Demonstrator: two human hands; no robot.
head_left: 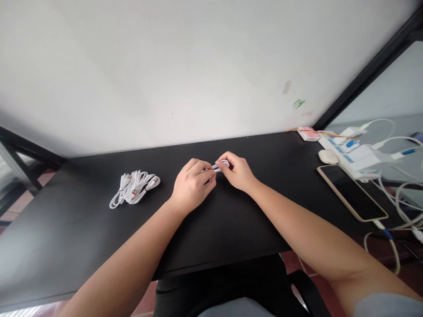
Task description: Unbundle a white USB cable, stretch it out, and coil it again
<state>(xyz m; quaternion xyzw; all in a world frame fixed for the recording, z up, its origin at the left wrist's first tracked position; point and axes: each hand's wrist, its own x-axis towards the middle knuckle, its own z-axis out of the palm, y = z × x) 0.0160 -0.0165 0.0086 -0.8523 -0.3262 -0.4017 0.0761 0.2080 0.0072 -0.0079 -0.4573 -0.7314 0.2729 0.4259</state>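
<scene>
Between my two hands is a folded white cable (217,167), held just above or on the black tabletop; the gap, if any, cannot be told. My left hand (193,182) pinches the cable's left part, fingertips closed over it and hiding that end. On the other side my right hand (237,171) grips the looped end between thumb and fingers. Left of my hands lies a pile of white USB cables (135,187), coiled in bundles with dark ties, some plugs showing.
The black table (214,237) runs along a white wall (185,79). At its right lie a phone (353,191) with a charging cable, a white earbud case (328,156), a pink-and-white box (309,134) and a power strip (345,156) crowded with chargers and loose leads.
</scene>
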